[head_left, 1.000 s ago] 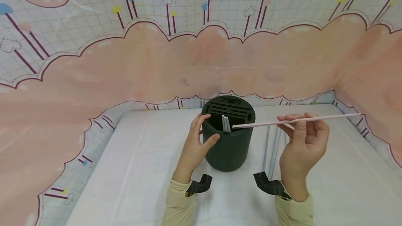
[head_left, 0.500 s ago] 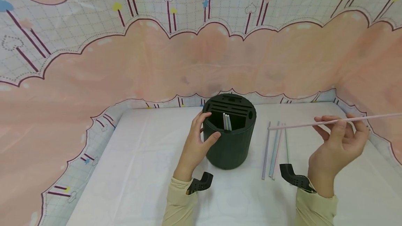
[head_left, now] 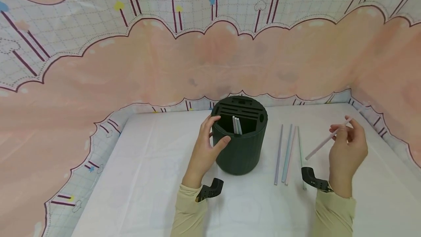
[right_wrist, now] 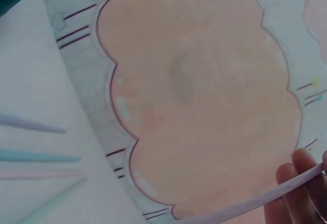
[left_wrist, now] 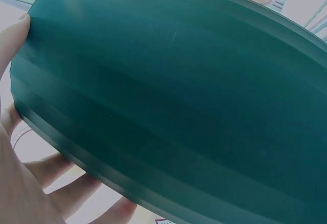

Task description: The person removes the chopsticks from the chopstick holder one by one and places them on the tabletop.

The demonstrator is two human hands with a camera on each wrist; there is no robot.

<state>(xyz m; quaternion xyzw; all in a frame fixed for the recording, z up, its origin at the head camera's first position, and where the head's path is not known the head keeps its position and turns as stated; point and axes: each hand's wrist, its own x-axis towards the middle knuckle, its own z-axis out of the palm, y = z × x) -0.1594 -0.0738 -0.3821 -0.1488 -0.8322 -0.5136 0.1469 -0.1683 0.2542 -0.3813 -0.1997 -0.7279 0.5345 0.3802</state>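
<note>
A dark green round holder (head_left: pixel 240 138) stands on the white table (head_left: pixel 151 178), with three pale straws (head_left: pixel 236 125) upright in its open compartment. My left hand (head_left: pixel 205 149) grips the holder's left wall, thumb on the front; in the left wrist view the ribbed holder (left_wrist: pixel 173 96) fills the frame with fingers (left_wrist: pixel 56 183) curled round it. My right hand (head_left: pixel 348 145) pinches a pink straw (head_left: pixel 327 139) at its upper end, the straw slanting down to the left above the table. The right wrist view shows that pink straw (right_wrist: pixel 255 201) under my fingertips (right_wrist: pixel 296 175).
Several loose straws (head_left: pixel 287 153) in lilac, blue, pink and green lie side by side on the table between the holder and my right hand. A pink and white patterned cloth backdrop (head_left: pixel 210 57) walls in the table at the back and both sides.
My right hand carried the pink straw from over the holder's rim away to the right, then turned it from level to slanting down-left. The left hand stayed on the holder.
</note>
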